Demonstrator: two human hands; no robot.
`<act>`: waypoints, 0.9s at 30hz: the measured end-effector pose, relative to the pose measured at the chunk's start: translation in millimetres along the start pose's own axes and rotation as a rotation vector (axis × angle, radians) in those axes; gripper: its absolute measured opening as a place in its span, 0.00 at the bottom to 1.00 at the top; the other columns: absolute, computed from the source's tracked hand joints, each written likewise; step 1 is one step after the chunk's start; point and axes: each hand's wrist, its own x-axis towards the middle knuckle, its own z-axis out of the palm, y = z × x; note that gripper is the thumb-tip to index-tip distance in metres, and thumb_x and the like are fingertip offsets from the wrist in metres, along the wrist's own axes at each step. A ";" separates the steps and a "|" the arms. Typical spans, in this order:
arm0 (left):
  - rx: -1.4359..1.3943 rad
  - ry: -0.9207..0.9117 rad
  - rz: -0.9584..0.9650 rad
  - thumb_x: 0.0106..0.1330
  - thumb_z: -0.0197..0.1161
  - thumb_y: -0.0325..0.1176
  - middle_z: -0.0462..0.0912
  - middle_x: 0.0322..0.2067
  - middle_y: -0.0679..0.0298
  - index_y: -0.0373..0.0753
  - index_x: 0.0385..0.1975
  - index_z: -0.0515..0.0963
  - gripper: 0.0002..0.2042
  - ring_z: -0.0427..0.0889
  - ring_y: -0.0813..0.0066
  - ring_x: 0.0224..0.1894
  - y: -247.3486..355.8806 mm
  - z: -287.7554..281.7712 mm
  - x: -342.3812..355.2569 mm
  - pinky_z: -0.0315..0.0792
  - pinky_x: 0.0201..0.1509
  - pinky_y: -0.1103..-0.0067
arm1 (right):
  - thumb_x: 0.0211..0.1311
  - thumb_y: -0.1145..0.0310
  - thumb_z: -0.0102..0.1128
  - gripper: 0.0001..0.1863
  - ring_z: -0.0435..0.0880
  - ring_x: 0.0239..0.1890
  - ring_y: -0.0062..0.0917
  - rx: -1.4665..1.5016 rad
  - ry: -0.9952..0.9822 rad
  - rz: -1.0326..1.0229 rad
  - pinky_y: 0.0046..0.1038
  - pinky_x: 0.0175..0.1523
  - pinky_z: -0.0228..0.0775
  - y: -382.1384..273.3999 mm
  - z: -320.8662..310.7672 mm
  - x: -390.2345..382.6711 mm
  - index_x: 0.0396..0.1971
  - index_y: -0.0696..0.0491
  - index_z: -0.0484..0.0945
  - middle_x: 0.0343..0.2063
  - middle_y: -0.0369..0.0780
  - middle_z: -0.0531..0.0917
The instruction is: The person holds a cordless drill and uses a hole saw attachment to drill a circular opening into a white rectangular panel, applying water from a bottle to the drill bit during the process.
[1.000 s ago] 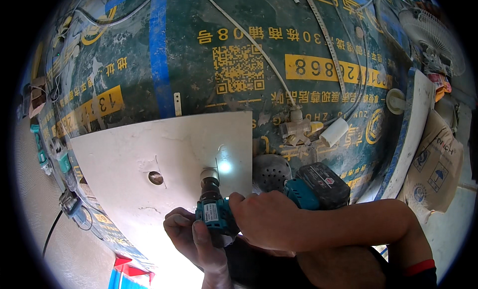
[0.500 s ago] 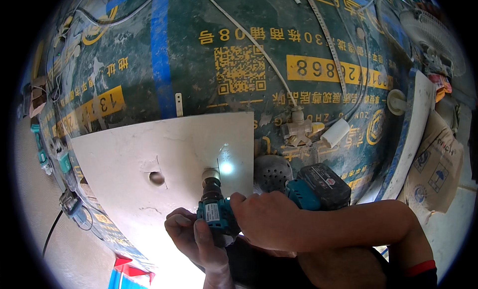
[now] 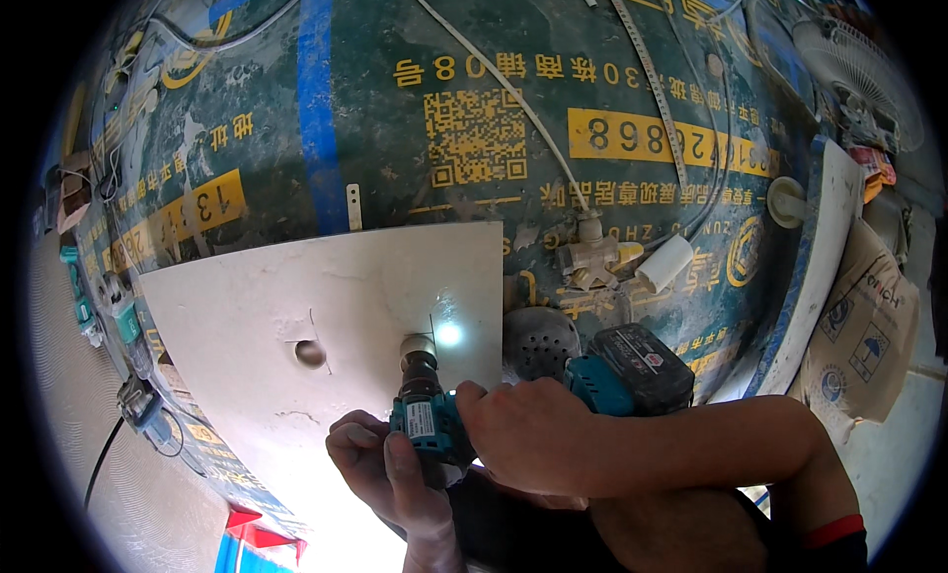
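A teal and black cordless drill [image 3: 422, 422] points away from me, its hole saw [image 3: 418, 348] against a white panel [image 3: 237, 306]. My right hand [image 3: 538, 430] is wrapped round the drill's handle, and the black battery [image 3: 644, 368] sticks out to the right. Closed round the left side of the drill body is my left hand [image 3: 390, 474]. A spot of light from the drill falls on the panel beside the hole saw. Left of it, the panel has a round hole [image 3: 310, 354] with a thin line drawn near it. The hole saw's cutting edge is hidden against the panel.
Printed green protective sheeting [image 3: 385, 148] lies under the panel. Beyond its right corner are a metal valve [image 3: 590, 257], a short white pipe [image 3: 666, 265] and a perforated grey dome [image 3: 541, 344]. A cardboard box [image 3: 859, 326] and a fan [image 3: 844, 64] stand right; other tools [image 3: 126, 316] lie left.
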 end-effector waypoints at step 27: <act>0.011 0.003 -0.004 0.62 0.49 0.34 0.56 0.30 0.64 0.36 0.31 0.59 0.09 0.59 0.74 0.35 -1.2 1.3 0.0 0.56 0.37 0.79 | 0.51 0.65 0.64 0.21 0.86 0.30 0.42 0.024 -0.067 0.031 0.36 0.31 0.78 0.0 -1.6 4.8 0.36 0.63 0.67 0.25 0.51 0.83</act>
